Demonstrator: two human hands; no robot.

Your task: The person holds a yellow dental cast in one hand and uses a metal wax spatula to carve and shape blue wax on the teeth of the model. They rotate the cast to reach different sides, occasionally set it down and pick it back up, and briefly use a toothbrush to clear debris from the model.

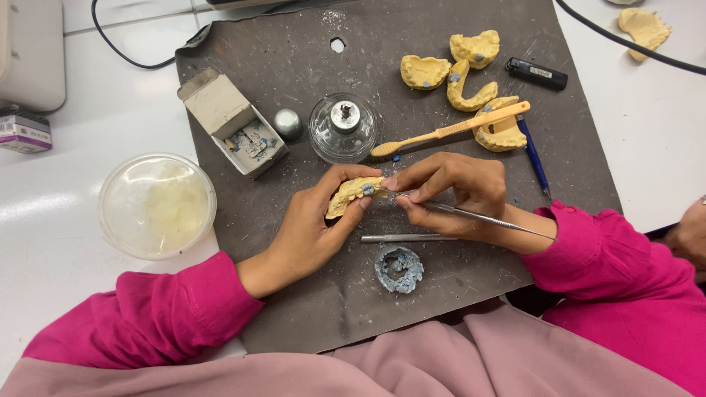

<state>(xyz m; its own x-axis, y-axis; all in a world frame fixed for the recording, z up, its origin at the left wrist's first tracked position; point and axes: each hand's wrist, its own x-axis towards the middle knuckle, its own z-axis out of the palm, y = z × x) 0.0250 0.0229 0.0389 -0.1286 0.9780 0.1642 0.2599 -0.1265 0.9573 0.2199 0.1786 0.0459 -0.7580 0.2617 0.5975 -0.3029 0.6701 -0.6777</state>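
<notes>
Cast in hand: yellow plaster dental cast (351,195) with a patch of blue wax, held above the middle of the mat, just below the glass burner.
Left hand: left hand (323,220) clenched around the cast, thumb over its top edge, fingers beneath.
Right hand: right hand (452,192) pinches a thin metal carving instrument (478,215) like a pen; its tip meets the blue wax on the cast.
Surface: dark grey rubber mat (294,44), dusted and speckled with wax flecks, lying on a glossy white bench (59,220).
Room: only the bench top shows; black cables (118,51) cross it at the upper left and upper right.
Packages: small open grey cardboard box (229,121) at the mat's upper left, holding blue wax pieces; a small white and purple labelled box (24,134) at the bench's left edge.
Containers: round clear plastic tub (157,206) left of the mat; glass spirit burner (343,127) with its metal cap (287,123) beside it.
Other items: four more yellow casts (463,84) at the mat's upper right, an orange toothbrush (448,130) across one, a blue pen (535,158), a black lighter (536,73), a second metal tool (404,238) and a lump of blue wax (398,268) below the hands.
</notes>
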